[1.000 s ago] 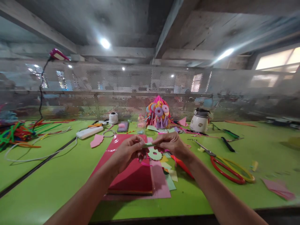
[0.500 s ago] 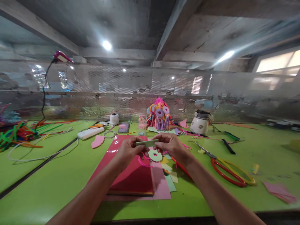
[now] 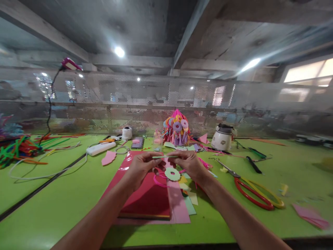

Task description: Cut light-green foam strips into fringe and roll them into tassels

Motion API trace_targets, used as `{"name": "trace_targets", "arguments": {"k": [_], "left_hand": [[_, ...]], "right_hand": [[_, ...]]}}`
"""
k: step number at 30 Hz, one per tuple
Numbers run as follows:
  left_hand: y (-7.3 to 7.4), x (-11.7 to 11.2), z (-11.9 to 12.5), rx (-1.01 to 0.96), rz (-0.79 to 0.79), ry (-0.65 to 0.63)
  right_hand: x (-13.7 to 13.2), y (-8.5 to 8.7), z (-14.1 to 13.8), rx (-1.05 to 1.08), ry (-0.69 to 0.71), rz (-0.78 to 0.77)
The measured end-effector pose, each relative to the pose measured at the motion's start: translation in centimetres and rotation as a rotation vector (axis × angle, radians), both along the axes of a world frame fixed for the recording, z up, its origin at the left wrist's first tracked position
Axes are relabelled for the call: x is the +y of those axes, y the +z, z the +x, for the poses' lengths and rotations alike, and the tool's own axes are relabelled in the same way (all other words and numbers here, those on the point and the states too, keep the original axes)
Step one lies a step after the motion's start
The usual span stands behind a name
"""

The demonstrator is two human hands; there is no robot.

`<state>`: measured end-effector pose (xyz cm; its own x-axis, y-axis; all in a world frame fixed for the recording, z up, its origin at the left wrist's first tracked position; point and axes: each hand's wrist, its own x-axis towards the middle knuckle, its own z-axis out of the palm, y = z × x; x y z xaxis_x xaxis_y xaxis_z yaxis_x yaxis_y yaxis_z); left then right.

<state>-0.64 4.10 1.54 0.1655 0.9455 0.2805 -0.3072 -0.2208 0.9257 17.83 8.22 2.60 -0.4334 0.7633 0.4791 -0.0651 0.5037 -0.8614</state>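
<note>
Head view: my left fingers [image 3: 155,162] and right fingers [image 3: 179,153] clamp the strip [image 3: 165,157] edge-on, above the red pad [image 3: 148,198]; uneven pinch pressure could crease or drop it.

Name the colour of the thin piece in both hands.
The thin piece is pale green, seen nearly edge-on in the head view.

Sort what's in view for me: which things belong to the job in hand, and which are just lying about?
Likely part of the job:
- green paper, held between the left hand and right hand
- pale green paper ring, just below the hands

Apparently just lying about:
- scissors, untouched
- white jug
- lamp
- white power strip
</note>
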Motion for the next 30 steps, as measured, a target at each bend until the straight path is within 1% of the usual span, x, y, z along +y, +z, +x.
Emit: {"name": "trace_targets", "arguments": {"k": [3,5,7,10,12,14,18,21,24,27,30], "left_hand": [[0.2,-0.2,0.3,-0.015,0.035,0.01],[0.2,-0.3,0.4,-0.024,0.062,0.038],[0.2,-0.4,0.5,-0.036,0.099,0.08],[0.2,-0.5,0.6,-0.046,0.15,0.14],[0.2,-0.6,0.6,-0.027,0.193,0.184],[0.4,-0.8,0.6,0.007,0.248,0.233],[1.0,-1.6,0.7,0.045,0.351,0.312],[1.3,-2.0,0.6,0.087,0.401,0.317],[1.5,-2.3,0.7,0.131,0.443,0.324],[1.3,-2.4,0.8,0.184,0.517,0.348],[1.0,-2.4,0.9,0.226,0.592,0.358]], "right_hand": [[-0.1,0.2,0.0,-0.01,0.013,0.073],[-0.2,0.1,-0.1,0.005,0.025,0.086],[-0.3,-0.1,-0.3,0.029,0.021,0.036],[-0.8,-0.3,-0.7,0.085,0.01,-0.087],[-1.3,-0.2,-0.9,0.127,0.0,-0.099],[-1.9,0.2,-1.1,0.152,-0.019,-0.047],[-3.0,1.0,-1.1,0.159,-0.065,0.117],[-3.2,1.3,-0.9,0.149,-0.1,0.241],[-3.2,1.5,-0.6,0.11,-0.088,0.348],[-3.1,1.6,-0.4,0.088,-0.066,0.402],[-3.2,1.7,-0.4,0.1,-0.056,0.374]]}}
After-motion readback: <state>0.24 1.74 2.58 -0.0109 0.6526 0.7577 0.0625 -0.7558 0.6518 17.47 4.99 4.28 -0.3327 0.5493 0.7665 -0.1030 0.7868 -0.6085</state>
